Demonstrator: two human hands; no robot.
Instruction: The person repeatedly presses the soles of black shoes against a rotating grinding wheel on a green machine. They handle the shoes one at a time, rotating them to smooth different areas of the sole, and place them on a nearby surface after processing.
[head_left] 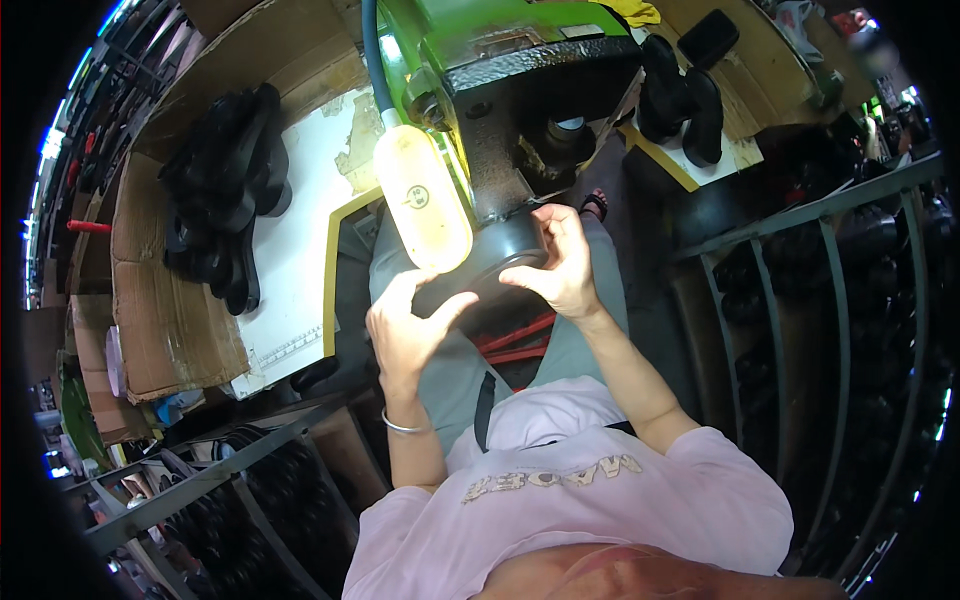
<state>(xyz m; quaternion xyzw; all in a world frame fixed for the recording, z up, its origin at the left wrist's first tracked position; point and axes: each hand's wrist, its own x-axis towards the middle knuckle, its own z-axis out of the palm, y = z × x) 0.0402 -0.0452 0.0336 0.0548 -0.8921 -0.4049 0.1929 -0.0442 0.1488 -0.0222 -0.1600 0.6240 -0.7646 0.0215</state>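
Both hands are up at the machine now. The left hand (pixel 405 330) cups the near edge of a round black part (pixel 490 265), fingers curled on its rim in a firm grip. The right hand (pixel 562 268) clamps the far side, thumb over the top. The part sits just under the dark cast head of the green press (pixel 520 110), beside a glowing work lamp (pixel 420 195). More black parts (pixel 225 190) are piled on the tabletop (pixel 300 260) at left.
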